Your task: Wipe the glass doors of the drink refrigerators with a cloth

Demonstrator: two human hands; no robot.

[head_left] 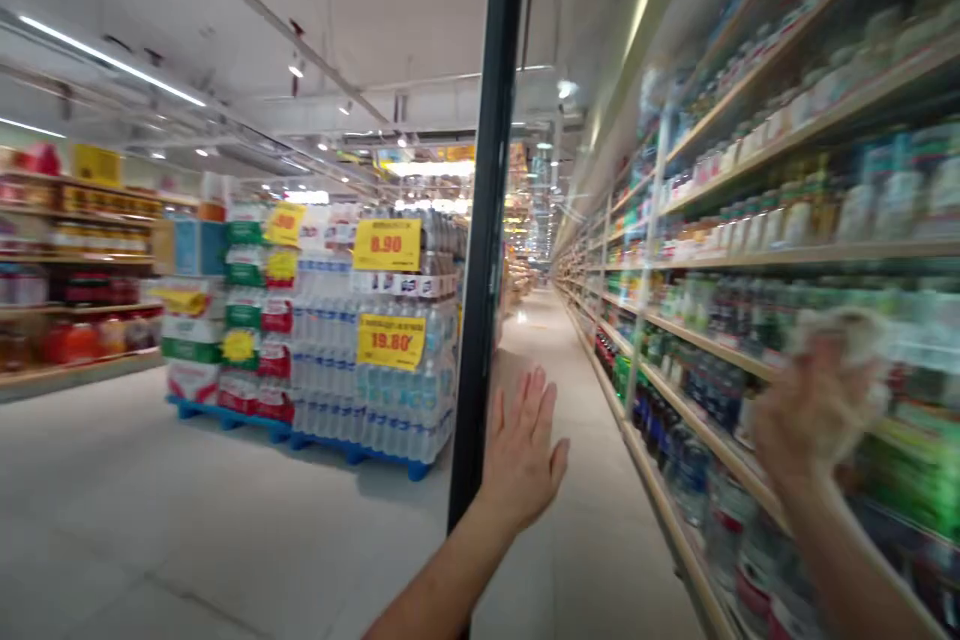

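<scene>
Cloth [859, 332] in R hand [799, 420], long axis unclear (blur); L hand [523, 460] upright, fingers [533, 404] apart.

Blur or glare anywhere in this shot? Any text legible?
Head view: right hand and pale cloth smeared, likely motion; left hand crisper. Head view: ceiling strip light blown out. Head view: shelved bottles soft, yellow sign reads 19.80.
</scene>
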